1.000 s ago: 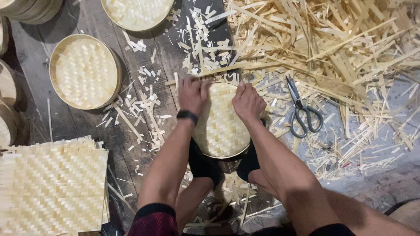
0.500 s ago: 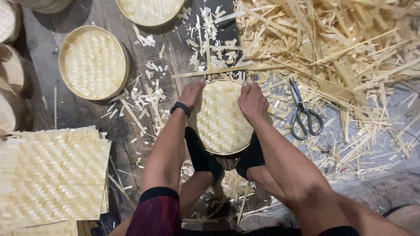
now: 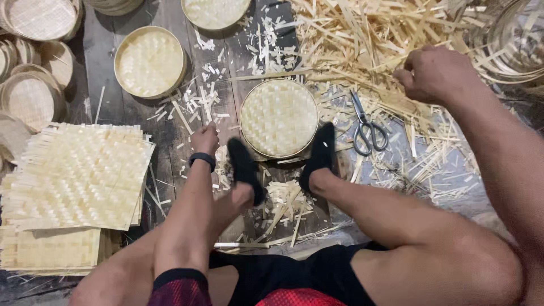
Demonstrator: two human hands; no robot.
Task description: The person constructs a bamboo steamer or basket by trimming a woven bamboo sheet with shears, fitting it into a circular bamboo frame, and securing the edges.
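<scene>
Hands: left hand fisted by 1 woven tray, right hand closed in strips, 1 scissors btwn.

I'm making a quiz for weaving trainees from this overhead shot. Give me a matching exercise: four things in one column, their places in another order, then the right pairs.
Things:
1. scissors
2. round woven tray
3. stack of square woven mats
4. right hand

Places:
A. between the two black-socked feet
B. on the floor left of the left forearm
C. over the heap of loose bamboo strips
D. on the floor just right of the round tray

Pairs: 1-D, 2-A, 3-B, 4-C
</scene>
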